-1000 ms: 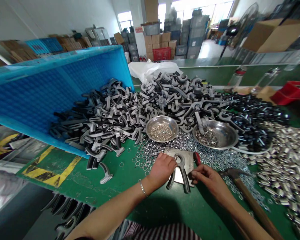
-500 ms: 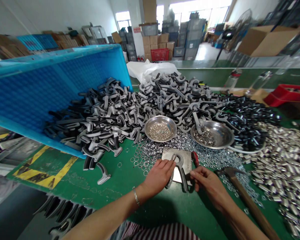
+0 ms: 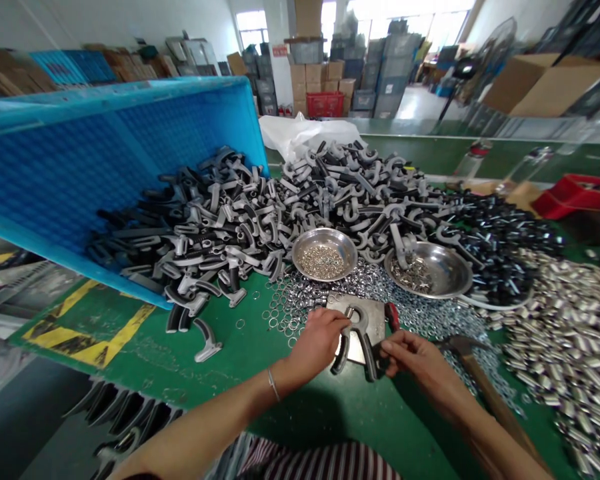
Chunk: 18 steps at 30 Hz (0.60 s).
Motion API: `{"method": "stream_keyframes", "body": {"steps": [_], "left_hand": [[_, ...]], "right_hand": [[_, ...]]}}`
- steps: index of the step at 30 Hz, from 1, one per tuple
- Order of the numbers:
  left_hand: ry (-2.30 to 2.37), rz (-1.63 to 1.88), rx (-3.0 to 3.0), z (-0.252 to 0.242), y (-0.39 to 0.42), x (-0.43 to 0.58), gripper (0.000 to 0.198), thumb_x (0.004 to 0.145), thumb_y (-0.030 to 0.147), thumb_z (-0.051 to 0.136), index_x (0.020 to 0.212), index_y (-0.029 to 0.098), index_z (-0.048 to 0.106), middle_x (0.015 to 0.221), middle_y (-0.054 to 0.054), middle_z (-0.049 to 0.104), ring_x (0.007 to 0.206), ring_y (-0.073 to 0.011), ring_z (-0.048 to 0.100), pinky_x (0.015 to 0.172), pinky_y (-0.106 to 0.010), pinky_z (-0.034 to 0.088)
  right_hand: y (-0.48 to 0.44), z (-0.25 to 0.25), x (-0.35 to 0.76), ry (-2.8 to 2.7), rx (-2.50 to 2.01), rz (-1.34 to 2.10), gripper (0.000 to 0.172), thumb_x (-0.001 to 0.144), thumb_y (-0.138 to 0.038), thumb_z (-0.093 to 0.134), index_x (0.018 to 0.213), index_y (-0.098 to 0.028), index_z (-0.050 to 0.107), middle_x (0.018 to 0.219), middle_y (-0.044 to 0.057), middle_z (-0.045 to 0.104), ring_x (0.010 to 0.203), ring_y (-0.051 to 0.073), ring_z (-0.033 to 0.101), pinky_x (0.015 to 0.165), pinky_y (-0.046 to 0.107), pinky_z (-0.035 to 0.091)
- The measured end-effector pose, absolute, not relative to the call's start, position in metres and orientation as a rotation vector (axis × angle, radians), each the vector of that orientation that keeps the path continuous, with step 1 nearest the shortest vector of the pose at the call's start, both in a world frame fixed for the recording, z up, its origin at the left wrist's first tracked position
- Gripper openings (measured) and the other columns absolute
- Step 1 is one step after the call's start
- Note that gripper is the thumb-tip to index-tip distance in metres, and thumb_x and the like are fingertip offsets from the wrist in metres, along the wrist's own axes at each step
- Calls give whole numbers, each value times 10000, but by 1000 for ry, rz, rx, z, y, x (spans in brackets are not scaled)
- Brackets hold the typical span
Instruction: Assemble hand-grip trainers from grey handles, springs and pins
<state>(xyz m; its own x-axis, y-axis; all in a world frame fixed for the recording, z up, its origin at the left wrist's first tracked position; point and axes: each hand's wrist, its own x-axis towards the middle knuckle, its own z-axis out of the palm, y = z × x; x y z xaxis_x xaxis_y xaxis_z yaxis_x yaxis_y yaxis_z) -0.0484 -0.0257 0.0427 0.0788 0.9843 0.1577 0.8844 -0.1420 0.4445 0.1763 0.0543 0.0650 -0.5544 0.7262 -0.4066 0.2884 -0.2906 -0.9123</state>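
Note:
A grey and black hand-grip assembly lies on a small steel plate on the green table. My left hand rests on the assembly's left handle with its fingers curled over it. My right hand pinches the lower end of the right handle. A red-handled tool lies beside the plate, just above my right hand.
A tipped blue crate spills a big heap of grey-black handles. Two steel bowls hold small parts. Loose rings and metal sleeves cover the table. A hammer lies at the right.
Both hands stay on the assembly. My right hand has shifted slightly in on the right handle's end; my left fingers have closed further over the left handle. The view has shifted a little.

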Motion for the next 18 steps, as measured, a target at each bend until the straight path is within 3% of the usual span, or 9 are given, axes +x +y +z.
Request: {"method": "stream_keyframes", "body": {"steps": [3,6,8,11,18], "left_hand": [[1908,737,2040,59,-6,-62,252,962,168,482,1140,181,660,1134,-68,668,1066,-211,564,977,-378,424],[2040,730,2108,78,29,-89,271,975,196,458,1164,169,651,1160,-85,653,1117,-223,553,999,-393,412],[2183,521,2139,86,58,-111,278,970,186,453,1150,163,665,1145,-100,659,1138,-236,558,1010,-406,408],[2284,195,2088,87,97,-137,253,924,127,485,1029,111,715,1060,-156,688,1080,-266,617,981,-425,446],[2331,24,1936,74,129,-143,265,891,42,464,981,29,713,999,-231,703,982,-298,690,885,-423,539]], "right_hand": [[65,58,156,-2002,-1203,1480,235,897,-421,612,837,-196,640,689,9,657,652,189,642,676,319,488],[72,46,138,-2346,-884,973,171,943,-328,560,883,-201,657,871,67,686,861,239,636,817,388,491],[73,39,130,-2465,-702,742,166,970,-273,525,912,-193,658,950,94,675,949,253,604,875,416,485],[72,31,126,-2530,-617,523,173,990,-216,492,937,-166,649,936,106,665,925,246,592,856,413,506],[70,20,129,-2552,-539,211,151,971,-139,517,986,-128,666,938,115,681,926,242,608,904,424,513]]}}
